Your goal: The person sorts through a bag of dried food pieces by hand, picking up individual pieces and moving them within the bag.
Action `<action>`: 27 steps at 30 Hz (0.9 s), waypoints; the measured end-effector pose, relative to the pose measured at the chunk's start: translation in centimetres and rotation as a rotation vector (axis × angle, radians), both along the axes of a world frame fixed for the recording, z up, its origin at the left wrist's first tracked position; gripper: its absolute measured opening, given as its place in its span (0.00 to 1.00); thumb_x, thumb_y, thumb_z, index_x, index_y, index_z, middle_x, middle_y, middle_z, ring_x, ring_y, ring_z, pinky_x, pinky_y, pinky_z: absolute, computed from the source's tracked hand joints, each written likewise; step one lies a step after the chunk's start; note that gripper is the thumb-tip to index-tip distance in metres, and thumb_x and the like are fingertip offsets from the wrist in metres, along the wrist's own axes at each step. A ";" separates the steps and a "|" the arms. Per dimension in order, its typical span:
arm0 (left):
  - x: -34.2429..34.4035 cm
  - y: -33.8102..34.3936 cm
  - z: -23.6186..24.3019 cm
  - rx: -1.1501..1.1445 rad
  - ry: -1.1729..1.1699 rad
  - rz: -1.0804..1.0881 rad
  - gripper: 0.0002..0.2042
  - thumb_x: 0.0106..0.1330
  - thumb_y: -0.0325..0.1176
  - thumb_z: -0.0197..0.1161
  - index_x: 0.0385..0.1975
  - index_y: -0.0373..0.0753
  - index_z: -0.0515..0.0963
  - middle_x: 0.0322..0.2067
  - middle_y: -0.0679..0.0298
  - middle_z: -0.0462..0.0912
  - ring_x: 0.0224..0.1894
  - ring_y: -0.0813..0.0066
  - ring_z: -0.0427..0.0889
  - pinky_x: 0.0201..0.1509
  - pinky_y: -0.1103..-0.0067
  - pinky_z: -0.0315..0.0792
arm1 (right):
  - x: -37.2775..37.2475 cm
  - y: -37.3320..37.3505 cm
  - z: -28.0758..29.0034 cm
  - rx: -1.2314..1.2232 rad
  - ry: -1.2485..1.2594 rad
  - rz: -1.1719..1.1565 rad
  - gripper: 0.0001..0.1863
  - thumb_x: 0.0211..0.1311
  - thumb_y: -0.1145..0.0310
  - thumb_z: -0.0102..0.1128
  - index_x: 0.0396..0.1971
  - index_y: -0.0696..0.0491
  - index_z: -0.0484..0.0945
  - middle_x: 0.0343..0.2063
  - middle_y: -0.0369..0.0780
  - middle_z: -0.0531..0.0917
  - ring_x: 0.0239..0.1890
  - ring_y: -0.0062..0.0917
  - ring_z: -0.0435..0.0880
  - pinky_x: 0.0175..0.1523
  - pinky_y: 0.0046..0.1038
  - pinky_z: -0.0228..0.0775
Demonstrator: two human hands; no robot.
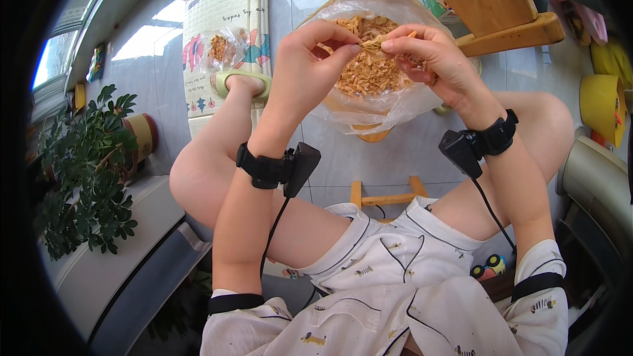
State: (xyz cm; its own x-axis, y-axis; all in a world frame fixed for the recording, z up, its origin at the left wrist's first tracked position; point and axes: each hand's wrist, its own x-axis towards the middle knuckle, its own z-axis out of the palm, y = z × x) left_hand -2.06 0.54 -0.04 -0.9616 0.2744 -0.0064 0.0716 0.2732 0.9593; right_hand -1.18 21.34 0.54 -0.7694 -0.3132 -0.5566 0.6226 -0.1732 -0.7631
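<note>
Head view: a small pale-orange dried piece [374, 44] is pinched between the two hands above an open clear plastic bag [369, 109]. The left hand [304, 59] is raised with its thumb and forefinger closed on the left end of the piece; the right hand [432, 56] has its fingers clamped on the right end. The bag is filled with a heap of similar dried orange bits [366, 72] and is set on a low wooden stool [372, 135] between the knees. A black wrist strap with a small box and cable is worn on each forearm. A second, smaller bag of the same bits [221, 47] is seen lying on a patterned play mat [224, 0] to the left, near a green sandal [241, 82]. A potted plant [99, 165] is seen at far left, and a wooden chair frame [488, 6] at upper right
</note>
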 end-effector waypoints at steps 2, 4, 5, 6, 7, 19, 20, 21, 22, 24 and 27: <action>-0.2 -0.4 -0.2 -0.046 -0.259 -0.008 0.07 0.52 0.27 0.65 0.30 0.31 0.80 0.25 0.64 0.81 0.29 0.81 0.78 0.33 0.84 0.71 | 0.0 0.0 -0.2 -0.046 -0.030 -0.038 0.08 0.51 0.67 0.66 0.30 0.52 0.79 0.23 0.30 0.77 0.22 0.07 0.71 0.18 0.08 0.53; 0.1 -0.3 -0.4 -0.107 -0.237 -0.019 0.09 0.52 0.28 0.66 0.31 0.31 0.79 0.26 0.64 0.81 0.29 0.81 0.78 0.33 0.84 0.72 | -0.1 0.1 -0.5 -0.052 -0.013 -0.055 0.08 0.51 0.67 0.66 0.30 0.52 0.79 0.23 0.30 0.77 0.22 0.07 0.71 0.18 0.08 0.52; 0.4 -0.3 -0.3 -0.173 -0.215 -0.026 0.10 0.53 0.30 0.66 0.32 0.30 0.79 0.26 0.63 0.82 0.29 0.82 0.78 0.34 0.84 0.72 | -0.1 0.1 -0.6 -0.062 0.004 -0.069 0.09 0.51 0.66 0.66 0.31 0.52 0.79 0.23 0.30 0.77 0.22 0.07 0.71 0.19 0.08 0.52; 0.6 0.0 -0.1 -0.174 -0.214 -0.025 0.10 0.53 0.30 0.66 0.32 0.30 0.79 0.26 0.63 0.82 0.29 0.82 0.78 0.34 0.84 0.72 | 0.0 0.0 -0.6 -0.063 0.005 -0.068 0.09 0.51 0.66 0.66 0.31 0.52 0.79 0.23 0.30 0.77 0.22 0.07 0.71 0.19 0.08 0.52; 0.8 0.5 0.2 -0.011 -0.295 0.014 0.11 0.54 0.31 0.66 0.33 0.30 0.79 0.27 0.64 0.82 0.30 0.82 0.78 0.34 0.84 0.72 | 0.1 -0.1 -0.5 -0.014 0.042 -0.068 0.10 0.50 0.66 0.67 0.31 0.53 0.79 0.23 0.30 0.76 0.22 0.07 0.70 0.19 0.09 0.52; 0.8 0.7 -0.3 0.145 -0.317 0.046 0.10 0.56 0.31 0.66 0.31 0.30 0.80 0.26 0.64 0.82 0.29 0.82 0.79 0.34 0.86 0.72 | 0.4 -0.8 0.2 0.223 0.322 0.006 0.12 0.49 0.66 0.67 0.32 0.55 0.81 0.22 0.30 0.77 0.26 0.11 0.72 0.29 0.15 0.62; 0.8 0.7 -0.3 0.141 -0.301 0.050 0.09 0.56 0.31 0.66 0.30 0.30 0.80 0.25 0.64 0.81 0.29 0.83 0.79 0.34 0.86 0.72 | 0.4 -0.8 0.2 0.238 0.345 0.024 0.11 0.49 0.66 0.67 0.31 0.55 0.81 0.22 0.31 0.77 0.25 0.11 0.72 0.29 0.15 0.62; 0.8 0.7 -0.2 0.142 -0.301 0.050 0.09 0.56 0.31 0.66 0.30 0.30 0.80 0.25 0.64 0.81 0.29 0.83 0.79 0.34 0.86 0.72 | 0.4 -0.8 0.3 0.238 0.345 0.024 0.11 0.49 0.66 0.67 0.31 0.55 0.81 0.22 0.31 0.77 0.25 0.11 0.72 0.29 0.15 0.62; 0.7 0.6 -0.1 0.159 -0.321 0.037 0.09 0.56 0.31 0.65 0.30 0.30 0.80 0.25 0.64 0.81 0.29 0.83 0.79 0.34 0.86 0.72 | 0.4 -0.8 0.3 0.227 0.318 0.028 0.10 0.49 0.66 0.67 0.31 0.54 0.81 0.22 0.30 0.77 0.25 0.11 0.72 0.28 0.14 0.61; 0.6 0.5 0.0 0.176 -0.339 0.024 0.08 0.56 0.30 0.65 0.29 0.31 0.80 0.24 0.64 0.81 0.29 0.83 0.78 0.35 0.86 0.71 | 0.4 -0.8 0.3 0.215 0.292 0.033 0.10 0.49 0.66 0.66 0.30 0.54 0.81 0.22 0.30 0.78 0.24 0.10 0.71 0.27 0.14 0.61; 0.5 0.3 0.1 0.279 -0.460 0.016 0.07 0.56 0.31 0.63 0.28 0.32 0.80 0.25 0.64 0.81 0.30 0.83 0.78 0.36 0.86 0.71 | 0.2 -0.8 0.5 0.169 0.163 0.034 0.09 0.48 0.67 0.67 0.30 0.54 0.81 0.22 0.29 0.77 0.23 0.09 0.70 0.24 0.13 0.58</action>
